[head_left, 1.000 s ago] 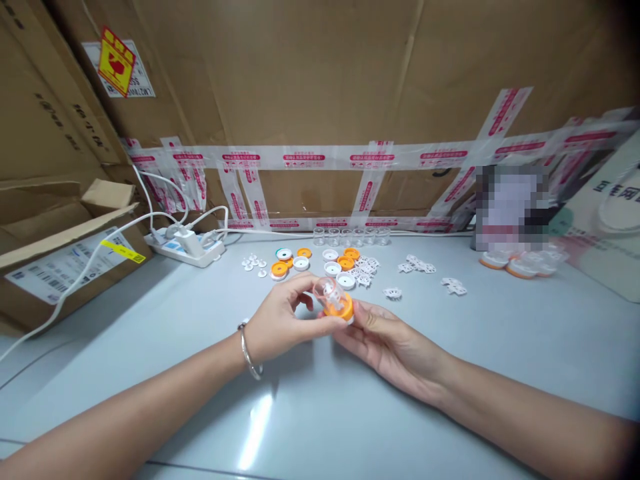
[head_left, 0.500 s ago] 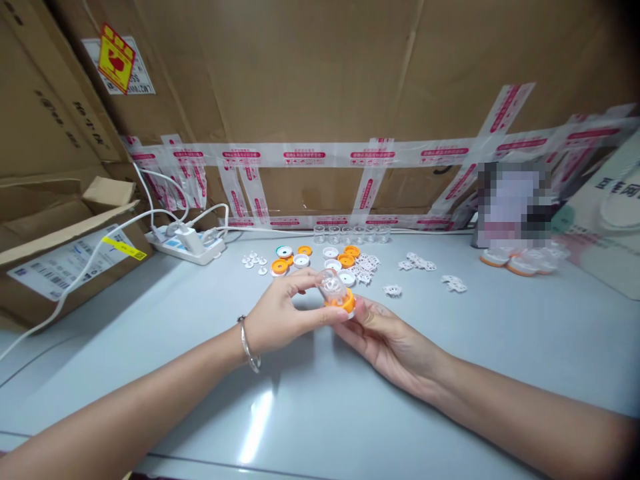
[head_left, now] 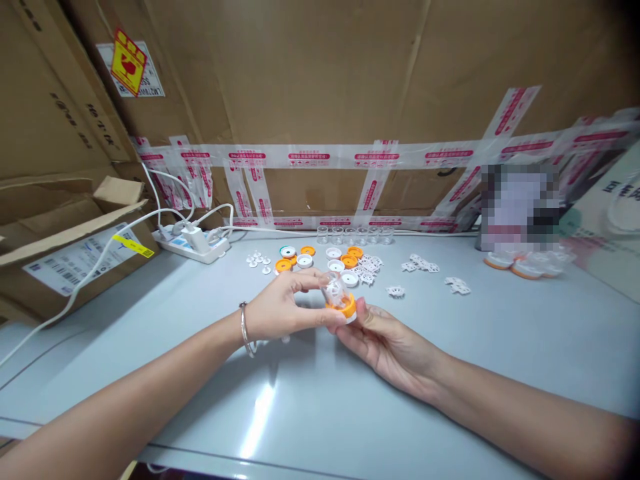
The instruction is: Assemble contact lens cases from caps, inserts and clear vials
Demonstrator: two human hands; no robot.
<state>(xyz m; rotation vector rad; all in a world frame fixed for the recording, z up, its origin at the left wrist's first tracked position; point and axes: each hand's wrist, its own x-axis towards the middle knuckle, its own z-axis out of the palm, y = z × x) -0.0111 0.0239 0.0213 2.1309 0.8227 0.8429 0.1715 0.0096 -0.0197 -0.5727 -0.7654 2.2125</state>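
Observation:
A small clear plastic cup point(head_left: 334, 285) with an orange ring point(head_left: 346, 307) and a white base is held between my two hands above the table. Inside the clear part a white openwork piece shows. My left hand point(head_left: 283, 310) grips it from the left, thumb on the orange ring and fingers at the clear top. From the lower right, my right hand point(head_left: 395, 347) pinches the base; some of its fingers are hidden beneath. Just behind are several white ring caps point(head_left: 349, 279), orange rings point(head_left: 349, 261) and white openwork pieces point(head_left: 369, 268).
Small white round parts point(head_left: 259, 260) lie left of the rings. A row of clear cups point(head_left: 356, 235) stands along the large cardboard box point(head_left: 310, 80). On the left are a power strip point(head_left: 215, 251) with cables and an opened carton point(head_left: 120, 250). Cups with orange-white bases point(head_left: 530, 270) stand far right.
The white piece inside the clear cup shows more plainly now. Both hands keep their hold, nearly in the same place. The whole view has shifted slightly.

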